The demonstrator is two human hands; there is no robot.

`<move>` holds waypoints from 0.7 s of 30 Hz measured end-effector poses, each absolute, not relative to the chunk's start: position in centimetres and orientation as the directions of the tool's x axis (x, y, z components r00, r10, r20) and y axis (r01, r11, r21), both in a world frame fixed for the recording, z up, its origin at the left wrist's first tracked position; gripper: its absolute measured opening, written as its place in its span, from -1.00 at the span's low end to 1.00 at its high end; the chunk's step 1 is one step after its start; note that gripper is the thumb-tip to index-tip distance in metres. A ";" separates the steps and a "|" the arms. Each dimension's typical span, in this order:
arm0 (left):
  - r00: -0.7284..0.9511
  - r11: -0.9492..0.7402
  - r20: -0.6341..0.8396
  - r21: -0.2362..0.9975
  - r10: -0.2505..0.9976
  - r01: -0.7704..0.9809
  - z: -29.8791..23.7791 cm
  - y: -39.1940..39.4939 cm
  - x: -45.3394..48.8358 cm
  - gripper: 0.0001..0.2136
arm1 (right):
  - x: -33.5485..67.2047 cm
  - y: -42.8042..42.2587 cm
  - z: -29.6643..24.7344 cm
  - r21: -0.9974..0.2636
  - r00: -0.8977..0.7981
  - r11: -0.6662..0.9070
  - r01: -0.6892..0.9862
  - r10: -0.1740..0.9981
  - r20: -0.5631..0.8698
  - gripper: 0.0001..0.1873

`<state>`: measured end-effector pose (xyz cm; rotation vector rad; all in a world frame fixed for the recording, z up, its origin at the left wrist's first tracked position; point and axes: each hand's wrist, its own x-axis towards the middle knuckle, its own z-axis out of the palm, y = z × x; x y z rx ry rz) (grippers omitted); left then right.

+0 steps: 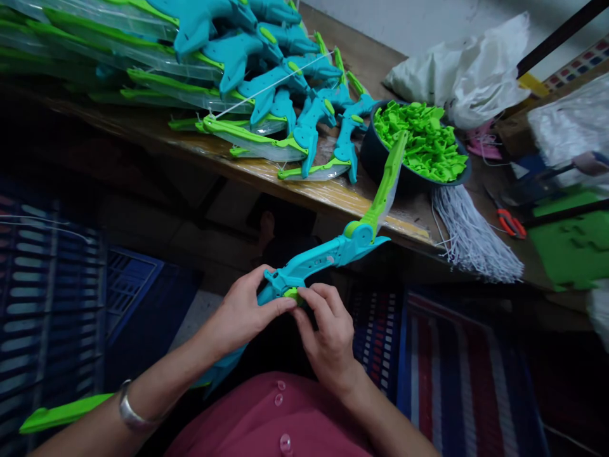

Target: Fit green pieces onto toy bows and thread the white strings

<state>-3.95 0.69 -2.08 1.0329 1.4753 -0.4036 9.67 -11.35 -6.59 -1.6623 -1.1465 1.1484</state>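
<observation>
I hold a teal and green toy bow [333,251] in front of my lap. My left hand [245,311] grips its teal handle from the left, fingers wrapped round it. My right hand [328,333] pinches a small green piece [292,294] against the handle's middle. The bow's upper green limb [387,184] reaches up over a dark bowl [380,168]. Its lower green limb tip [61,414] sticks out at the bottom left, below my left forearm.
A wooden table [333,197] carries a heap of finished bows [228,70], the bowl of small green parts [423,136], white strings [471,235], red-handled cutters [511,222] and white bags [471,70]. Blue crates [71,298] stand at the left, a striped mat [451,368] at the right.
</observation>
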 end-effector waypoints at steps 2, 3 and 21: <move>0.166 0.566 -0.928 0.339 0.335 0.751 -2.0 0.8 -4.0 -0.61 | 9.8 -11.1 -6.6 -0.937 0.155 -0.264 0.228 0.960 -0.232 -0.57; 0.184 0.581 -0.927 0.350 0.325 0.735 -2.0 0.9 -4.0 -0.62 | 10.0 -10.9 -6.6 -0.940 0.159 -0.269 0.211 0.958 -0.239 -0.58; 0.152 0.556 -0.908 0.365 0.391 0.747 -1.7 0.4 -3.6 -0.65 | 10.5 -10.1 -6.0 -0.922 0.120 -0.286 0.260 0.957 -0.263 -0.78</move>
